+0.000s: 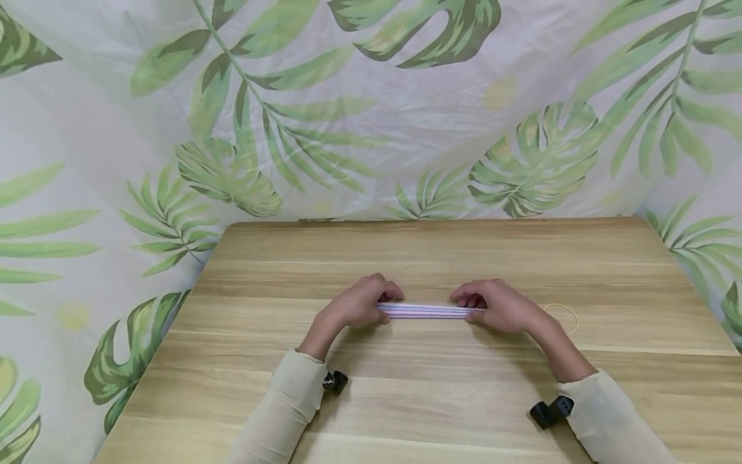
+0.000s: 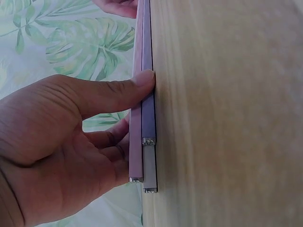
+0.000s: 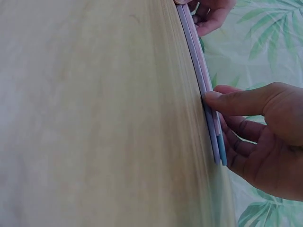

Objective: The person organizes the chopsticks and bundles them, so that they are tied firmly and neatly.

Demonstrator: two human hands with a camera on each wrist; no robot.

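A bundle of several slim, straight pastel sticks (image 1: pixel 429 312) lies crosswise at the middle of the wooden table. My left hand (image 1: pixel 361 304) grips its left end, the thumb (image 2: pixel 118 93) along the near side and the fingers behind. At the other end my right hand (image 1: pixel 503 305) pinches the bundle between thumb and fingers. In the left wrist view a purple stick (image 2: pixel 148 113), a pink stick (image 2: pixel 135 156) and a grey stick (image 2: pixel 149 168) have uneven ends. A blue tip (image 3: pixel 222 150) sticks out past the pink in the right wrist view.
A thin yellow rubber band (image 1: pixel 562 305) lies on the table (image 1: pixel 429 399) just beyond my right wrist. Behind the table's far edge hangs a leaf-patterned cloth (image 1: pixel 406 161). Small black cameras (image 1: pixel 335 382) sit at both cuffs.
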